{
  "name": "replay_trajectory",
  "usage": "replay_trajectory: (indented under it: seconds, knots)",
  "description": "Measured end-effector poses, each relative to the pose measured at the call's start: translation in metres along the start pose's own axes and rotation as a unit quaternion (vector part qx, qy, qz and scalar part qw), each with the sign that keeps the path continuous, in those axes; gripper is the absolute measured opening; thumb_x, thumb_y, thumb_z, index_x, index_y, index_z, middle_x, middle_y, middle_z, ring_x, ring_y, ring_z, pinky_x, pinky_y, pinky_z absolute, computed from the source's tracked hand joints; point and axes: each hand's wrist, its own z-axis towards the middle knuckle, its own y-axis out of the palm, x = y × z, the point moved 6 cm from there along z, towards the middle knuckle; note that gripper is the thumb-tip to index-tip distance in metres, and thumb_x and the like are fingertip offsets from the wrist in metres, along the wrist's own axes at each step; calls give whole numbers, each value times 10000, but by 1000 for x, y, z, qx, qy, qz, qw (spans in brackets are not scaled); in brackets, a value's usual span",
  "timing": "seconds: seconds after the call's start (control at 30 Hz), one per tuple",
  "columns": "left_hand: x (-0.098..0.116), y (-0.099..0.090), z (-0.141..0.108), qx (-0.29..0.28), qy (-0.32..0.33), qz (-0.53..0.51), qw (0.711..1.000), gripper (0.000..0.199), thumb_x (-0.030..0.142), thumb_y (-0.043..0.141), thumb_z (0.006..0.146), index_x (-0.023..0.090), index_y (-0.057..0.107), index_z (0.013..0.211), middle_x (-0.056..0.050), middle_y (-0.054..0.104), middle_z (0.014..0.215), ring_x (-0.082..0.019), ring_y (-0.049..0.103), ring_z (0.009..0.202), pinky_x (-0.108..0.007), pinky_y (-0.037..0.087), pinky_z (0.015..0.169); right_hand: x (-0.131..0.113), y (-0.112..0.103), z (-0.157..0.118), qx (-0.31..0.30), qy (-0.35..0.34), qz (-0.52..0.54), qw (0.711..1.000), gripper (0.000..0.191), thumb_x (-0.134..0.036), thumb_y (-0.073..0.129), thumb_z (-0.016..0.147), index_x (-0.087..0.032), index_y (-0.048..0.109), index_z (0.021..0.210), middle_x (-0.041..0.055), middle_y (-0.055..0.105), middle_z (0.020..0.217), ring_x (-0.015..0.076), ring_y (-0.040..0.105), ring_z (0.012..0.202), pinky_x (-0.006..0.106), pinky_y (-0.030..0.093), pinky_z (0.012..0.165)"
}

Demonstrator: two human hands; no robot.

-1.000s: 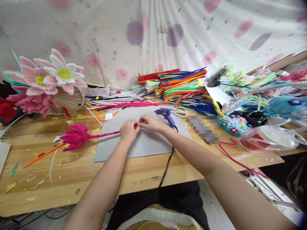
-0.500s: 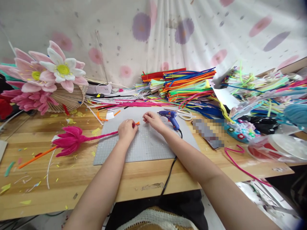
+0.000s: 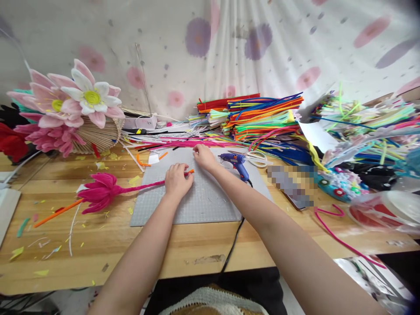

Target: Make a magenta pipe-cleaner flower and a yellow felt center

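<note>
A magenta pipe-cleaner flower (image 3: 100,192) lies on its side left of the mat, its fuzzy stem (image 3: 144,186) running right onto the grey cutting mat (image 3: 203,210). My left hand (image 3: 178,180) is closed around that stem near its end, where an orange tip (image 3: 190,172) pokes out past the fingers. Over the mat's far edge, my right hand (image 3: 202,156) has its fingers drawn together in a pinch, close to a row of loose pink pipe cleaners (image 3: 183,143). Whatever its fingertips may hold is too small to make out. A blue glue gun (image 3: 236,164) rests just right of it.
Behind the mat lie bundles of coloured pipe cleaners (image 3: 262,116). White-handled scissors (image 3: 257,158), a phone (image 3: 290,186) and a clear plastic tub (image 3: 383,210) are on the right. At the left stands a bouquet of pink and white flowers (image 3: 92,98). The glue gun's black cord (image 3: 233,245) crosses the front edge.
My right hand has moved away from my left hand, toward the back edge of the mat. The left hand stays on the stem. The whole view has shifted slightly.
</note>
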Motion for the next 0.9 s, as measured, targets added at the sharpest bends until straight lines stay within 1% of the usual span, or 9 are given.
replay_trajectory:
  seconds: [0.1,0.17,0.27,0.4,0.47,0.57,0.67,0.8,0.9]
  knots:
    - [2,-4,-1,22,9,-22,999,139,235,469,799,197,578,877,-43,623,873,-203,533,860,-328,379,777,-6,6,10,11,-31,-70,997,323,-131,411,822,-92,534,1118,134,535,1175,227,436,1075,330,343,918]
    - [2,-6,-1,30,8,-26,999,153,256,432,837,193,571,833,-45,618,823,-197,534,823,-327,373,765,-9,10,16,5,-47,-109,993,365,-104,373,831,-83,505,1170,145,503,1221,235,411,1100,333,337,927]
    - [0,-8,-1,38,0,-23,999,196,301,425,856,189,551,756,-43,603,749,-196,529,776,-323,362,737,-13,15,23,-23,-65,-154,986,371,-98,334,846,-91,507,1174,148,518,1194,240,413,1089,345,349,912]
    - [-2,-8,0,48,4,-20,999,258,368,433,856,190,524,694,-38,589,699,-191,518,733,-318,344,700,-17,18,29,-54,-98,-196,974,329,-113,337,851,-110,560,1094,143,557,1119,241,430,1064,342,366,890]
    - [0,-8,0,54,11,-21,998,278,379,422,862,191,515,679,-36,583,687,-188,514,721,-316,337,689,-21,18,32,-54,-112,-210,970,323,-111,350,846,-115,565,1086,141,558,1112,240,431,1067,337,369,888]
    - [2,-9,1,64,16,-23,998,289,374,406,869,193,508,670,-37,575,680,-189,512,716,-317,330,681,-29,18,35,-44,-127,-224,965,347,-112,357,845,-120,532,1144,139,536,1156,235,433,1082,330,378,883]
    - [1,-10,0,78,16,-34,996,266,352,404,871,193,507,684,-39,576,691,-190,515,725,-320,331,682,-36,23,38,-73,-128,-240,960,353,-126,328,864,-124,525,1158,146,547,1155,225,452,1082,338,386,883]
    - [-7,-9,-4,96,9,-67,993,154,271,439,849,191,516,741,-43,582,736,-191,516,751,-327,341,702,-42,24,40,-110,-116,-250,955,345,-119,328,859,-114,556,1118,163,565,1143,229,470,1099,347,390,892]
    - [-4,-14,-3,108,-1,-150,983,105,247,464,825,190,505,748,-35,552,734,-172,498,718,-321,358,694,-46,14,38,-119,-96,-243,958,344,-122,380,827,-112,555,1123,166,558,1163,237,516,1063,331,422,847]
